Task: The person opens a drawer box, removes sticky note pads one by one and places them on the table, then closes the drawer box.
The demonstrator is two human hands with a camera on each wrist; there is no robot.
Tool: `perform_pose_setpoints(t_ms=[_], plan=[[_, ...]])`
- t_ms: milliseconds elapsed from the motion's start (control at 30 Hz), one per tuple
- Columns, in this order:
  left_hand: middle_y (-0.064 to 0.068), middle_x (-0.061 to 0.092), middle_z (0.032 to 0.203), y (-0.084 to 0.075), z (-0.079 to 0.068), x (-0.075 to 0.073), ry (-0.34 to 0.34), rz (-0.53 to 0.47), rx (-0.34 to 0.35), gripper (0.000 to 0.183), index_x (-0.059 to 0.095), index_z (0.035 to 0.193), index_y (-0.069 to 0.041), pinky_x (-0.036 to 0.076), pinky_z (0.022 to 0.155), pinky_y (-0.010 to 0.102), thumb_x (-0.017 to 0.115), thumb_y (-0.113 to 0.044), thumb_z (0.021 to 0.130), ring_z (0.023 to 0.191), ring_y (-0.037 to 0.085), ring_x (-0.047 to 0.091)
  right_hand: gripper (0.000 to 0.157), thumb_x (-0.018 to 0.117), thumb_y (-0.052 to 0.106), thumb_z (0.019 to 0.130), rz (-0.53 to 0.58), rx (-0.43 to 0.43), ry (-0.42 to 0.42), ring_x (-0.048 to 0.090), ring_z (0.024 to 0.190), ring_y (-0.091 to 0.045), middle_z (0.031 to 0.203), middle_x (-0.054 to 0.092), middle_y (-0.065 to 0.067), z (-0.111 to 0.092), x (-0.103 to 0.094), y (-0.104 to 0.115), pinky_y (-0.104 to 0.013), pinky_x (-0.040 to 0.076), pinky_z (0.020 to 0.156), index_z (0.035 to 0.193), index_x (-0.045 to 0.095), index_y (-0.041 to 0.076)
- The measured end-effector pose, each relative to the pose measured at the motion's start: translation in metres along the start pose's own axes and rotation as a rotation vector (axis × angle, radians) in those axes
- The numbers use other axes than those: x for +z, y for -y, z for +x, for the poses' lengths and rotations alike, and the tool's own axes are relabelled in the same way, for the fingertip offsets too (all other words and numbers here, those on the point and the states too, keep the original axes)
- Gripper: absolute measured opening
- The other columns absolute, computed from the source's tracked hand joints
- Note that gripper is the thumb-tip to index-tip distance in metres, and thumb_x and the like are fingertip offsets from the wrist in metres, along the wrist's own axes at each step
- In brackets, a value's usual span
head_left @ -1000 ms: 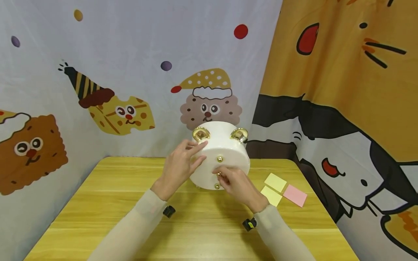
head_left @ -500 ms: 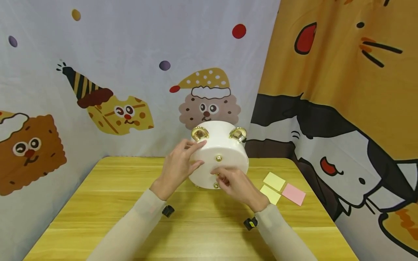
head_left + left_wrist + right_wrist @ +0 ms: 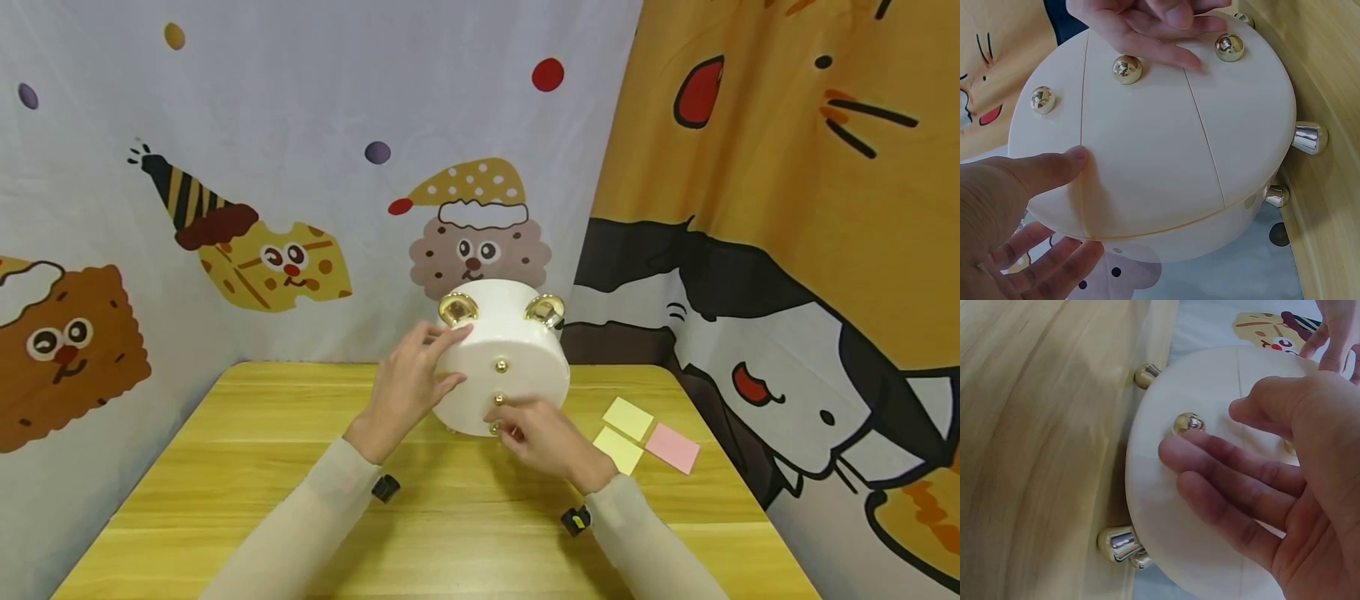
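A white round storage box [image 3: 465,387] stands on the table, with gold ear-like pieces on top and short gold feet. Its flat front has two seams and three gold knobs: an upper knob [image 3: 501,366], a middle knob [image 3: 1127,70] and a lower knob [image 3: 1189,424]. My left hand [image 3: 408,387] holds the box's left side, thumb on the front near a seam and fingers around the edge. At the lower knob is my right hand [image 3: 543,437], its fingers loosely bent and its thumb apart from that knob. Whether a fingertip touches the knob is unclear.
Two yellow sticky notes [image 3: 627,419] and a pink sticky note [image 3: 672,448] lie on the wooden table [image 3: 300,467], right of the box. Behind the table hangs a cartoon-printed cloth [image 3: 300,108]. A small black device [image 3: 576,521] sits at the right wrist.
My right hand has slid down from the middle knob to the lower one, uncovering the middle knob. The left hand and the box stay in place.
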State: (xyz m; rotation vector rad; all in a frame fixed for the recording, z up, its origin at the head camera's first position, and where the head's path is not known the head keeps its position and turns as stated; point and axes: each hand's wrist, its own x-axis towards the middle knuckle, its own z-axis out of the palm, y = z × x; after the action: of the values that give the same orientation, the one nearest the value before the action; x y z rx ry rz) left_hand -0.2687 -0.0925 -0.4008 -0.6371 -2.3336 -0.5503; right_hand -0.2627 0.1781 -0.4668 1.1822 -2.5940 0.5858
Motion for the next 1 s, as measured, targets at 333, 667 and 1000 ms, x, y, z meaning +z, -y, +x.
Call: perform_pose_setpoints(t_ms=[333,667,1000], plan=[[0.013,0.072,0.131,-0.001,0.000,0.001,-0.004,-0.008,-0.016,0.080,0.072,0.160,-0.028,0.070,0.069,0.039,0.106,-0.025,0.088,0.113,0.031,0.081,0.026,0.080,0.003,0.104,0.016,0.035,0.065,0.069,0.080,0.002,0.101,0.086,0.004,0.000,0.014,-0.009,-0.020,0.061,0.074,0.128,0.087,0.011],[0.014,0.072,0.126,-0.003,0.001,0.000,-0.015,-0.010,-0.026,0.079,0.074,0.157,-0.028,0.068,0.066,0.038,0.105,-0.026,0.085,0.098,0.028,0.076,0.025,0.079,0.004,0.106,0.061,0.060,0.116,0.072,0.082,0.001,0.108,0.088,-0.001,0.005,0.021,-0.010,-0.019,0.062,0.075,0.129,0.086,0.010],[0.013,0.072,0.124,-0.003,0.002,0.001,-0.017,-0.003,-0.027,0.076,0.074,0.157,-0.029,0.065,0.063,0.038,0.104,-0.027,0.087,0.095,0.027,0.074,0.023,0.080,-0.003,0.101,0.034,0.045,0.083,0.078,0.085,-0.006,0.108,0.089,-0.006,0.007,0.025,-0.006,-0.020,0.065,0.077,0.122,0.087,0.004]])
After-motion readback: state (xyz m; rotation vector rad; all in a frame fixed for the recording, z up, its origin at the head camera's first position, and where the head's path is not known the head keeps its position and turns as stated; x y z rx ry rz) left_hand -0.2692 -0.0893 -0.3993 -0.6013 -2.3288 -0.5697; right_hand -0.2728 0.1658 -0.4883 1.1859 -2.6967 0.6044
